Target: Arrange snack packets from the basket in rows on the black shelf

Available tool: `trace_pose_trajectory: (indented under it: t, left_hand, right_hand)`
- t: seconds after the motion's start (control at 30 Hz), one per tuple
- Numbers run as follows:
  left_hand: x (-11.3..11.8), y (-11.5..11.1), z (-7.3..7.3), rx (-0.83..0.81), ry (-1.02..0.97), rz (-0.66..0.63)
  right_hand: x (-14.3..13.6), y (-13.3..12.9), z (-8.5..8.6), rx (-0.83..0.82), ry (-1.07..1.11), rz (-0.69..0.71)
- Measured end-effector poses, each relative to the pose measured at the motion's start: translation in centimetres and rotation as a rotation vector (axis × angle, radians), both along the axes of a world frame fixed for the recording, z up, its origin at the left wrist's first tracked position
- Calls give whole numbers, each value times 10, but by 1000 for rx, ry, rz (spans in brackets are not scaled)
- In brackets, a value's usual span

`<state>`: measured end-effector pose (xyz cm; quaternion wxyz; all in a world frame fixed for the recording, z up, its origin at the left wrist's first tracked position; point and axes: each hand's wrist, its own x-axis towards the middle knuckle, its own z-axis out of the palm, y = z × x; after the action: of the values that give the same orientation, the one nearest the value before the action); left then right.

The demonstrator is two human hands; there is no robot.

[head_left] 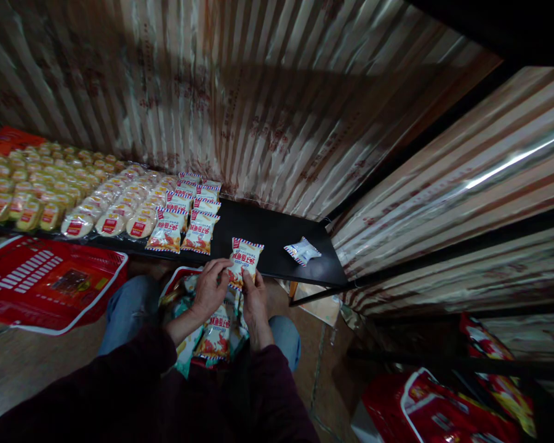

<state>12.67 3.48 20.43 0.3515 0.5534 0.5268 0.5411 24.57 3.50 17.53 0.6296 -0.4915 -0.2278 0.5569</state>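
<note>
The right hand's (255, 298) thumb covers part of the packet's (245, 251) lower end, whose smallest print is illegible, while packets and forearms hide most of the basket (175, 274) below, and picture edges cut off the red basket (113, 271) beyond the left hand (211, 284) and the red bags (447, 412) rightward.

Counted one left hand (211, 286), one right hand (255, 301). Found one held packet (245, 261), one lone packet (303, 251) on the black shelf (258, 224), two columns of arranged packets (166, 231); could not tally those exactly for overlap. Logged three white round packs (111, 224) along the front edge; found yellow round packs (26, 212) too crowded to tally. Registered one red basket (87, 307) at left.
</note>
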Motion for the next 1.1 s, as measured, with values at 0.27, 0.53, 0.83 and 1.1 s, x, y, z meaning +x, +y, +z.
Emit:
trace_pose_trajectory:
  t: [0.27, 0.53, 0.83, 1.1]
  left_hand:
    - [11, -2, 0, -40, 2, -71]
    - [16, 2, 6, -266, -332, -124]
    - [13, 3, 10, -386, -600, -179]
    - [8, 1, 6, -426, -598, -156]
  right_hand:
    - [-2, -2, 9, 48, -176, -14]
    - [-12, -15, 21, 66, -348, 7]
    - [-24, -31, 30, 193, -720, -15]
    - [-10, -21, 21, 149, -791, -31]
